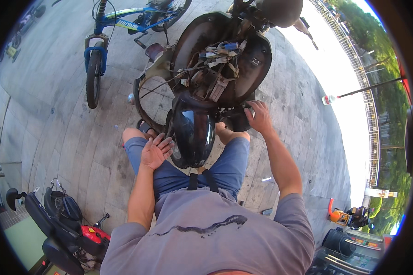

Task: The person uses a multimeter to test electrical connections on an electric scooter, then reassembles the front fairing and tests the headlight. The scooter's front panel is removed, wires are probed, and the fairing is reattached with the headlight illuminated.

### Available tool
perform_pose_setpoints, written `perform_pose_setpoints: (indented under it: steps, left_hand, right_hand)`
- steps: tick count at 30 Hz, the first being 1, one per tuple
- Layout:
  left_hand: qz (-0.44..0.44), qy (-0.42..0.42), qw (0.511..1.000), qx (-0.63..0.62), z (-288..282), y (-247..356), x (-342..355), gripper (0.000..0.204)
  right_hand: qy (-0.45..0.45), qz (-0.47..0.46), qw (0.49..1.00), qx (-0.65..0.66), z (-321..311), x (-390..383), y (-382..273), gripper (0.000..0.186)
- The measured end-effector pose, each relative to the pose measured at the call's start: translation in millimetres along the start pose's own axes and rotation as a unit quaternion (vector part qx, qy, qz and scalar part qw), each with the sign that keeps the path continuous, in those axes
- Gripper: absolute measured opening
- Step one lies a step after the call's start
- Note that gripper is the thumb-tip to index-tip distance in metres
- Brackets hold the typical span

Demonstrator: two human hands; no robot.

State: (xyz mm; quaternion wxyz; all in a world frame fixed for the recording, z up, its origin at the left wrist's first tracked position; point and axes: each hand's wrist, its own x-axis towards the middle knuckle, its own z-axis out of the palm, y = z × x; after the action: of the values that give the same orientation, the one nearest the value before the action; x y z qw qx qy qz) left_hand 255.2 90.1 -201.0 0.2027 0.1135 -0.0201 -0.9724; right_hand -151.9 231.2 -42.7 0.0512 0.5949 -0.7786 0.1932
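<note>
A scooter's front end stands before me with its cover off and a tangle of wires and connectors (222, 57) exposed. Its glossy black front fender (195, 130) lies between my knees. My left hand (157, 152) is open beside the fender's left side, palm up, fingers apart and holding nothing. On the other side, my right hand (260, 117) is at the edge of a dark curved part (237, 120), its fingers loosely bent and apart. Whether the fingertips touch that part I cannot tell. Above it rises the inside of a large black body panel (254, 59).
A blue bicycle (119, 20) stands at the far left. A worn curved frame piece (140, 94) sticks out left of the scooter. A red and black scooter (94, 236) is at the near left. An orange machine (339, 217) stands at the right, and a railing (369, 101) runs behind it.
</note>
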Motion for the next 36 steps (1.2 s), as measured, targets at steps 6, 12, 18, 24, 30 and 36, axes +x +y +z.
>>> perform_pose_setpoints:
  steps: [6,12,18,24,30,36]
  left_hand:
    - [0.000,0.023,1.000,0.008,6,-1,5,0.056]
    - [0.032,-0.041,0.998,0.024,19,30,-10,0.060]
    - [0.050,-0.029,0.998,-0.030,0,44,-9,0.062]
    - [0.020,0.051,0.998,-0.035,-8,52,6,0.061]
    - [0.010,0.058,0.997,-0.041,-5,56,11,0.057]
    - [0.012,0.100,0.994,-0.052,-9,57,9,0.059]
  right_hand:
    - [0.040,0.015,0.999,0.019,6,-16,1,0.028]
    - [0.065,-0.007,0.998,0.016,10,-11,-1,0.027]
    - [0.106,0.019,0.992,0.071,25,0,-3,0.021]
    - [0.276,0.237,0.889,0.277,0,48,10,0.026]
    - [0.348,0.200,0.867,0.295,-69,163,17,0.037]
    - [0.312,0.336,0.816,0.352,-75,234,5,0.058]
